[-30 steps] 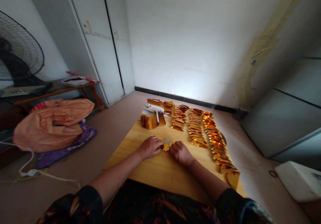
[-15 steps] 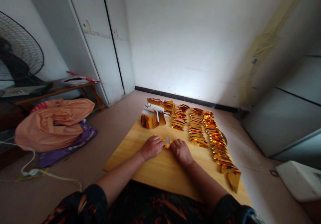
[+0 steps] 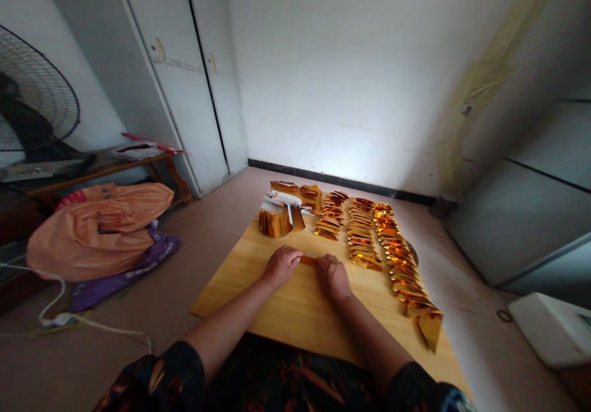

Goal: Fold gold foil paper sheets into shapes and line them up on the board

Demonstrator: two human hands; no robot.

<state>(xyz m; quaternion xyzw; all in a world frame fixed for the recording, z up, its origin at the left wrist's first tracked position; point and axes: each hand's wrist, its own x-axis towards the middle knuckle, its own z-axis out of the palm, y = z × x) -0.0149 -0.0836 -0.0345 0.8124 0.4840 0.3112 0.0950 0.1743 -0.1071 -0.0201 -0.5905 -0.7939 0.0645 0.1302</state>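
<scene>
A small piece of gold foil paper lies between my hands over the wooden board, with a bit of its pale side showing at the top. My left hand pinches its left end, and my right hand pinches the right end. Both hands are closed, their fingertips partly hidden. Beyond them stands a curved stack of gold foil sheets with white paper strips on top. Rows of folded gold foil pieces fill the board's right and far side.
The wooden board is in front of me. To the left, an orange bag and a purple bag lie on the floor near a white cable. A fan stands at far left, a white box at right.
The foil paper between my hands has gone from a wider shape with a pale patch to a narrow strip. My hands have tilted slightly around it.
</scene>
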